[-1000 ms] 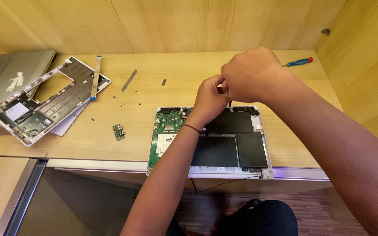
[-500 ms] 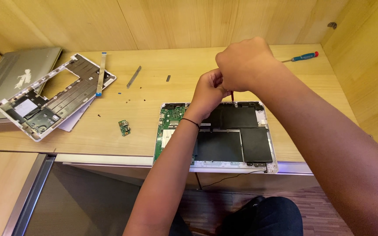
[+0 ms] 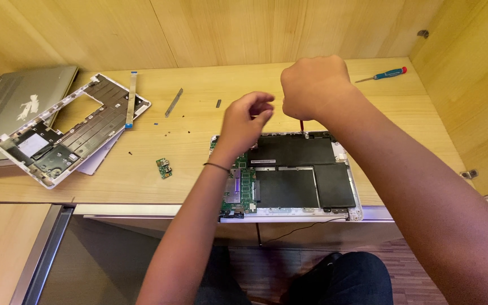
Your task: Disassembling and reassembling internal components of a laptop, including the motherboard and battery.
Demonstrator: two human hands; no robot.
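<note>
An opened laptop base (image 3: 343,212) lies at the desk's front edge, showing black battery cells (image 3: 300,169) and a green circuit board (image 3: 239,189). My right hand (image 3: 314,87) is closed in a fist around a red screwdriver (image 3: 301,125). Only a short red piece shows below the fist, pointing down at the base's far edge. My left hand (image 3: 244,120) hovers just left of it above the base's far left corner. Its fingertips are pinched together, and I see nothing between them.
A white laptop frame (image 3: 69,135) and a grey lid (image 3: 15,107) lie at the left. A ribbon cable (image 3: 131,99), a metal strip (image 3: 173,103), a small green board (image 3: 165,168) and loose screws lie between. Another screwdriver (image 3: 382,74) rests far right. Wooden walls enclose the desk.
My left hand has drawn away from my right hand toward the left, fingers pinched. My right hand stays over the base's far edge with the screwdriver.
</note>
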